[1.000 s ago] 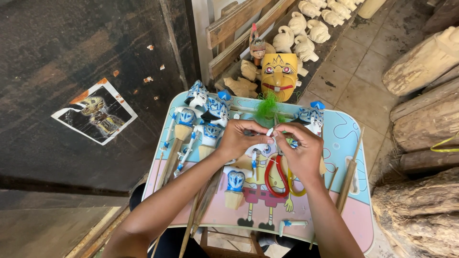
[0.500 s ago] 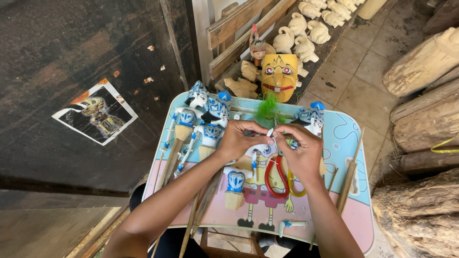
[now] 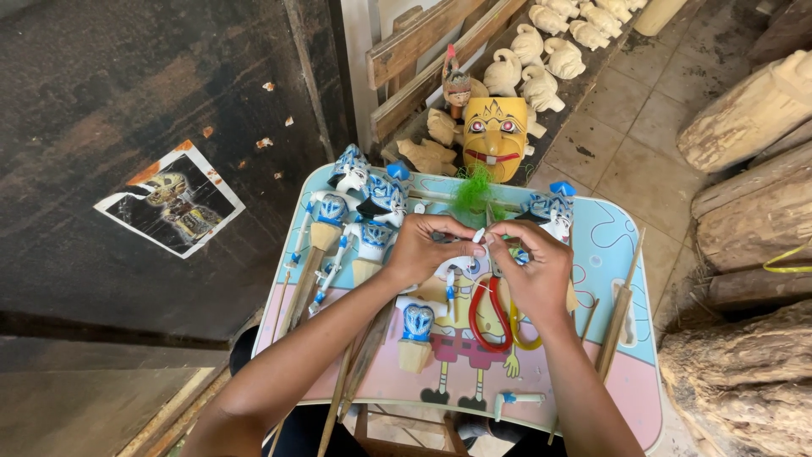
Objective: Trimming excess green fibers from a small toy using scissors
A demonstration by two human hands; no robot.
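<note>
My left hand (image 3: 427, 247) and my right hand (image 3: 534, 269) meet over the middle of a small cartoon-printed lap table (image 3: 622, 254). Both pinch a small white puppet piece (image 3: 479, 236) between their fingertips. A tuft of green thread (image 3: 474, 191) lies just beyond the hands. Under my right hand lie scissors with red and yellow handles (image 3: 493, 315). Several blue-and-white painted puppet heads on wooden cones (image 3: 328, 218) lie to the left of my left hand. One more puppet head (image 3: 416, 333) lies beneath my left wrist.
A yellow carved mask (image 3: 495, 135) leans beyond the table, with several unpainted wooden figures (image 3: 531, 66) on a rack behind it. Wooden sticks (image 3: 617, 322) lie along the table's right side. Logs (image 3: 753, 203) are stacked at the right. A dark board with a picture (image 3: 169, 199) stands at the left.
</note>
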